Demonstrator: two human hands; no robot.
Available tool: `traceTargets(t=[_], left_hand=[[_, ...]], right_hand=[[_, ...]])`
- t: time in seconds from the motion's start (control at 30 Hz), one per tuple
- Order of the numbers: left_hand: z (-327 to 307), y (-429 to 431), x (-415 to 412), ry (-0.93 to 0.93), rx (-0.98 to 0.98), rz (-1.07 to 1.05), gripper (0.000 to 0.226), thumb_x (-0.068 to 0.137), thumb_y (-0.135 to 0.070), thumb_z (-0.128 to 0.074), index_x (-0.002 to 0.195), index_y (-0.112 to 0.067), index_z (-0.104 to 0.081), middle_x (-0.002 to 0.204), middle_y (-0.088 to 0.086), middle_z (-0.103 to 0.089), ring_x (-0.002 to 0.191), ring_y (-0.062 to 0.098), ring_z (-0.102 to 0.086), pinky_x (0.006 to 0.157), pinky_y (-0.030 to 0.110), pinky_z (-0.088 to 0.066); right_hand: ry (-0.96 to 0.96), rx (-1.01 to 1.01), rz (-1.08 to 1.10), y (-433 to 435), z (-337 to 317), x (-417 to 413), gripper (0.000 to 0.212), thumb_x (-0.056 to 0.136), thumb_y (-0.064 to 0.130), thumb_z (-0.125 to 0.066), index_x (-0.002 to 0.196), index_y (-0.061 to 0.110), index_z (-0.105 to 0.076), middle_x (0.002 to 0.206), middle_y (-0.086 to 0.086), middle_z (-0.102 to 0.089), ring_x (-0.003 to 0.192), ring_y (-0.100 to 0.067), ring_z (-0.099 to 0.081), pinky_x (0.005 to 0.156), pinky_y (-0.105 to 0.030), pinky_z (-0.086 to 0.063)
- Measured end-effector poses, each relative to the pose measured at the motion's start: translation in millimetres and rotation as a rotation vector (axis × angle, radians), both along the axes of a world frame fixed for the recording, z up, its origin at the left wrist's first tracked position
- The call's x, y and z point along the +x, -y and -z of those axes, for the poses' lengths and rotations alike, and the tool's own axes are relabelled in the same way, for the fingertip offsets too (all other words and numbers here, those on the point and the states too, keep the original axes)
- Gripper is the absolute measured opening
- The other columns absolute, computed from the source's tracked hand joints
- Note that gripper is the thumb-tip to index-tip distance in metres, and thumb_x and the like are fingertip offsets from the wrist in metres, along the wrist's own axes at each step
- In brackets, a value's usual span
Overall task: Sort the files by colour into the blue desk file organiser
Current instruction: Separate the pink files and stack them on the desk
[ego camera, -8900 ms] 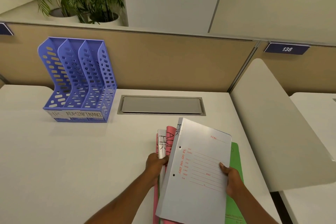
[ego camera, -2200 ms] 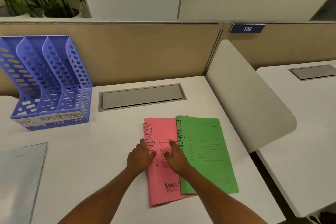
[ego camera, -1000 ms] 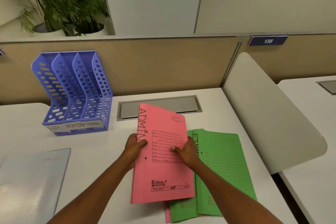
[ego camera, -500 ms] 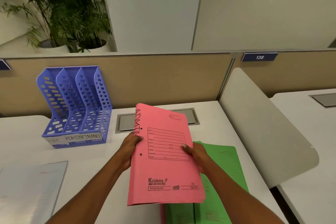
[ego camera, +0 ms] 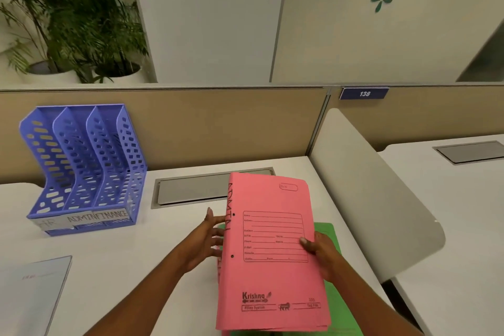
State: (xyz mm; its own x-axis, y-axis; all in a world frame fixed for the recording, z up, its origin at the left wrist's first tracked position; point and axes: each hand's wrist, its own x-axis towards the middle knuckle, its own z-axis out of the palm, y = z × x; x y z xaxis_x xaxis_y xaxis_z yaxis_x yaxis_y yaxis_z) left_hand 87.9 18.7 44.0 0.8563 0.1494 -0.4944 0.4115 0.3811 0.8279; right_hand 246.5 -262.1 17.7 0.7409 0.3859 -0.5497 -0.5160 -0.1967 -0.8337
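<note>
**Pink card folder (ego camera: 272, 251) raised over the white desk (ego camera: 122, 254)**

We see the right hand (ego camera: 321, 256) gripping the pink card folder at its right edge. The thumb lies on the printed front cover and the other fingers are hidden behind it. The left hand (ego camera: 207, 243) is spread, its fingers nearly straight and its thumb raised. Its fingertips meet the folder's spine edge just beside the hand-written "ADMIN". Both forearms reach in from the bottom of the view.

A flat green card folder (ego camera: 327, 229) lies on the desk under the pink one, showing past its right side. A pale grey folder (ego camera: 35, 289) lies flat at the lower left corner, well apart from both hands. A grey metal cable hatch (ego camera: 191, 191) is set into the desk, and the pink folder's top corner covers its right end. A white curved divider panel (ego camera: 368, 185) closes off the desk on the right. A blue number plate (ego camera: 364, 93) reading 138 sits on the beige partition (ego camera: 218, 123), with potted plants (ego camera: 76, 30) behind it.

The blue perforated plastic file organiser (ego camera: 81, 166) stands upright at the far left against the partition. A taped strip along its base reads HR, ADMIN, FINANCE. It stands well to the left of the left hand and further back, while the pink folder is tilted with its top edge away from us.
</note>
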Motion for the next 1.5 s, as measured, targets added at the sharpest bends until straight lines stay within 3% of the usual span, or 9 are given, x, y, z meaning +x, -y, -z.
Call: traceTargets(t=[0.13,0.4,0.57,0.67,0.8,0.9,1.13,1.37,1.5], left_hand=[[29.0,1.9,-4.8,-0.177,0.077,-0.085,0.063,0.091,-0.066,-0.026,0.117,-0.017,-0.058,0.108,0.020,-0.060,0.099,0.033,-0.061,0.075,0.041,-0.050],[81.9,21.8,-12.3,-0.504,0.394,-0.157,0.009,0.092,-0.015,-0.043,0.086,-0.010,-0.046,0.075,0.006,-0.040,0.065,0.017,-0.035,0.057,0.027,-0.023],[102.0,36.8,-5.0,-0.536,0.350,-0.198,0.025,0.091,-0.001,-0.043,0.112,0.011,-0.048,0.114,0.033,-0.055,0.091,0.032,-0.055,0.090,0.044,-0.047],[103.0,45.8,1.0,-0.558,0.293,-0.279,0.006,0.091,0.004,-0.042,0.094,0.005,-0.047,0.100,0.022,-0.055,0.078,0.023,-0.049,0.071,0.031,-0.045],[104.1,46.2,12.5,-0.563,0.151,-0.443,0.019,0.092,0.006,-0.042,0.077,0.002,-0.051,0.060,0.013,-0.053,0.048,0.021,-0.045,0.030,0.016,-0.035],[102.0,45.4,13.5,-0.514,0.052,-0.508,0.034,0.096,-0.003,-0.040,0.065,-0.001,-0.052,0.031,0.004,-0.050,0.022,0.012,-0.044,0.026,0.012,-0.032],[95.4,47.9,15.0,-0.357,-0.118,-0.384,0.028,0.098,-0.014,-0.047,0.093,0.001,-0.070,0.086,0.023,-0.073,0.075,0.034,-0.070,0.070,0.043,-0.059],[81.7,44.7,11.7,-0.243,0.077,-0.397,0.018,0.093,-0.017,-0.059,0.080,-0.005,-0.056,0.067,0.009,-0.067,0.047,0.012,-0.064,0.039,0.021,-0.047],[70.4,38.2,11.3,-0.166,0.163,-0.503,0.017,0.092,-0.019,-0.059,0.082,-0.004,-0.059,0.088,0.018,-0.069,0.078,0.026,-0.064,0.074,0.035,-0.058]], right_hand=[[-0.030,0.009,0.052,26.2,9.1,0.4,0.039,0.080,0.002,-0.069,0.118,-0.003,-0.061,0.110,-0.028,-0.069,0.100,-0.047,-0.067,0.086,-0.061,-0.054],[-0.066,-0.045,0.086,57.0,26.4,-8.8,0.040,0.078,0.001,-0.072,0.117,-0.003,-0.060,0.107,-0.029,-0.070,0.098,-0.049,-0.067,0.086,-0.065,-0.052],[-0.081,-0.043,0.067,58.6,36.4,-15.3,0.043,0.077,0.005,-0.073,0.117,-0.001,-0.061,0.106,-0.026,-0.071,0.098,-0.046,-0.068,0.085,-0.064,-0.053],[-0.104,-0.058,0.059,58.9,44.3,-16.6,0.042,0.078,0.005,-0.072,0.118,-0.001,-0.060,0.108,-0.027,-0.071,0.099,-0.047,-0.068,0.087,-0.066,-0.052],[-0.117,-0.071,0.039,62.5,52.6,-16.5,0.044,0.080,0.007,-0.071,0.121,-0.002,-0.058,0.111,-0.028,-0.069,0.102,-0.048,-0.066,0.090,-0.067,-0.050],[-0.110,-0.074,0.017,66.7,54.5,-16.6,0.048,0.078,0.009,-0.073,0.122,-0.001,-0.058,0.113,-0.027,-0.069,0.106,-0.047,-0.065,0.092,-0.066,-0.049],[-0.141,-0.025,0.006,75.5,56.0,-12.1,0.049,0.076,0.009,-0.074,0.121,0.000,-0.058,0.112,-0.027,-0.069,0.103,-0.047,-0.066,0.089,-0.062,-0.053],[-0.143,0.037,0.022,67.1,48.9,-5.3,0.050,0.073,0.005,-0.075,0.120,0.000,-0.060,0.111,-0.028,-0.069,0.100,-0.047,-0.067,0.082,-0.058,-0.057],[-0.120,0.089,0.032,55.4,40.6,-2.9,0.049,0.070,0.003,-0.073,0.118,0.000,-0.061,0.106,-0.025,-0.071,0.089,-0.039,-0.071,0.073,-0.048,-0.060]])
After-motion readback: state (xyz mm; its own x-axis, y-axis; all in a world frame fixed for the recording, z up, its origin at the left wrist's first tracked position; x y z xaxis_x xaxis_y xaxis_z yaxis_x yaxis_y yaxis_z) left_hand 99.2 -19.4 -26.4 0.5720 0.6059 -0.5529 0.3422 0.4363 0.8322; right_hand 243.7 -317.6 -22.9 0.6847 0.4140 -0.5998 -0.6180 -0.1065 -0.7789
